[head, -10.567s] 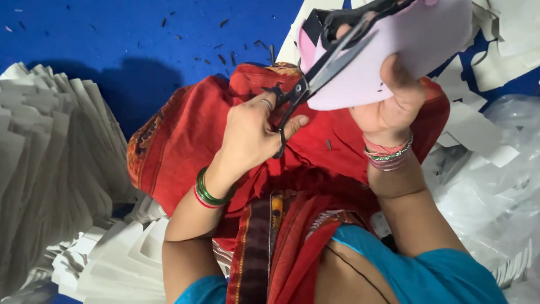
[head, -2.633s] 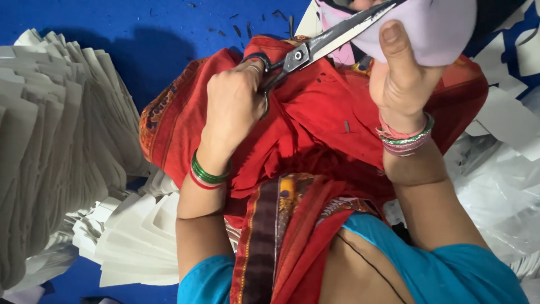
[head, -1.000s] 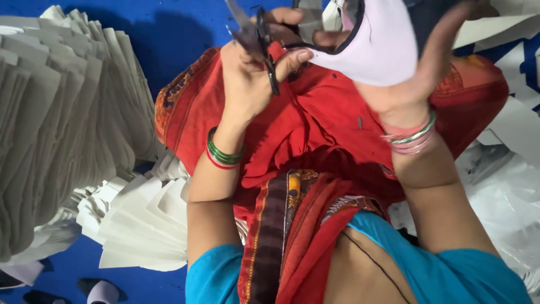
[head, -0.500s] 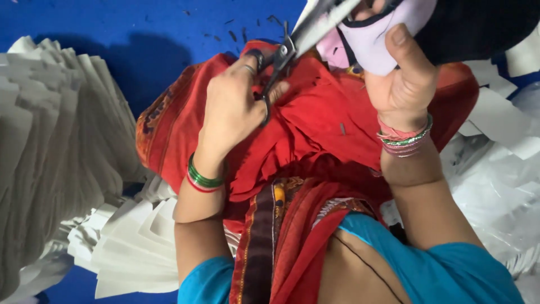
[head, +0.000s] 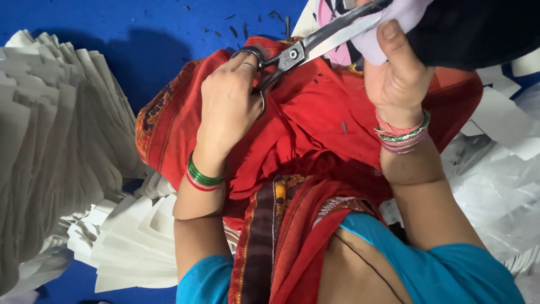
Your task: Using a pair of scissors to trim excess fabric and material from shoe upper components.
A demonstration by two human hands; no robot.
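My left hand (head: 225, 107) is shut on the handles of steel scissors (head: 315, 45), fingers through the loops. The blades point up and to the right and reach the edge of a pale lilac piece of material (head: 405, 11) with a black part (head: 472, 28). My right hand (head: 396, 73) grips that piece from below, thumb pressed on its front. Both hands work above my lap, which is covered by red cloth (head: 315, 129). The top of the piece is cut off by the frame edge.
Tall fanned stacks of white cut pieces (head: 50, 141) fill the left side, with a smaller stack (head: 129, 242) by my left elbow. White scraps and clear plastic (head: 495, 169) lie on the right. Blue floor (head: 140, 28) with small dark snippets shows at the top.
A second ago the scissors pointed up, away from the piece. Now their blades lie against the lilac piece's edge, and my right hand has turned the piece further up and right.
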